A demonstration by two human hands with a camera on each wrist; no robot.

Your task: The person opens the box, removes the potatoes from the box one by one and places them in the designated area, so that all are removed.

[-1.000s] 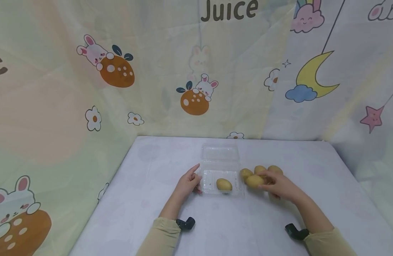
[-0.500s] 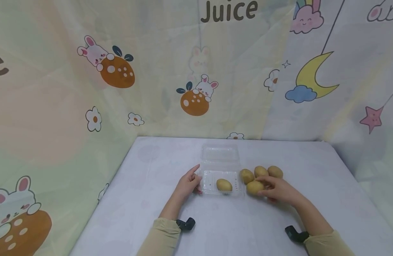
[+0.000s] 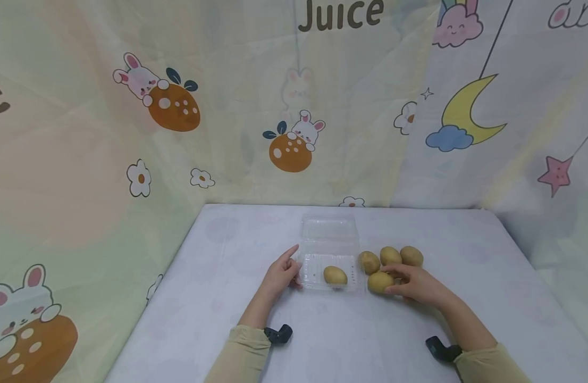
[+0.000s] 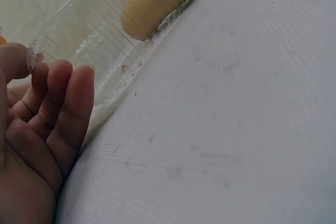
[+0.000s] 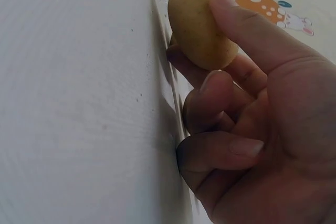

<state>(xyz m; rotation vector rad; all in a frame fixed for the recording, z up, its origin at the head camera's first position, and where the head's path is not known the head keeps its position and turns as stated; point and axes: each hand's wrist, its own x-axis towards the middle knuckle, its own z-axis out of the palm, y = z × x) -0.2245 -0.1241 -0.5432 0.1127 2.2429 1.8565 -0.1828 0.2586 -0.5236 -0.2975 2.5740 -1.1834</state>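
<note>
A clear plastic clamshell box (image 3: pixel 313 282) lies with its lid folded back, one potato (image 3: pixel 335 275) in its base. My left hand (image 3: pixel 280 272) is at the box's left edge, pinching the rim, with its index finger extended along the side. In the left wrist view, curled fingers (image 4: pixel 73 93) meet the box's rim. To the right of the box, my right hand (image 3: pixel 418 284) holds a second potato (image 3: pixel 380 282) between thumb and fingers, low over the table. The right wrist view shows the thumb pressed on this potato (image 5: pixel 199 24) and the other fingers curled.
Three more potatoes sit close together behind the held one: a left one (image 3: pixel 369 262), a middle one (image 3: pixel 390 256) and a right one (image 3: pixel 411 256). A white cloth covers the table (image 3: pixel 255 229). A printed curtain (image 3: pixel 227 133) hangs behind it.
My right hand has brought its potato slightly down and nearer to me, apart from the three behind. The left hand and the box have stayed in place.
</note>
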